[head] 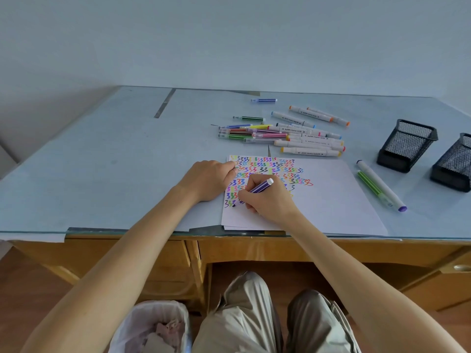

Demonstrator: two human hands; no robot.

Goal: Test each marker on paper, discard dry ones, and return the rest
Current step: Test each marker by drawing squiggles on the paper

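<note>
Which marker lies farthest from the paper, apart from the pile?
The blue-striped thin marker, alone near the desk's back edge, beyond the green-striped thin marker and the pile.

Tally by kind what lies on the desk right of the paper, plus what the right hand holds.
Mesh holders: 2
Loose markers, namely the white-barrelled marker and the green marker: 2
Purple marker in the grip of the right hand: 1
Total: 5

A glass-topped wooden desk (107, 159) stands against a pale wall (229, 39) on brown floor (30, 271).
</note>
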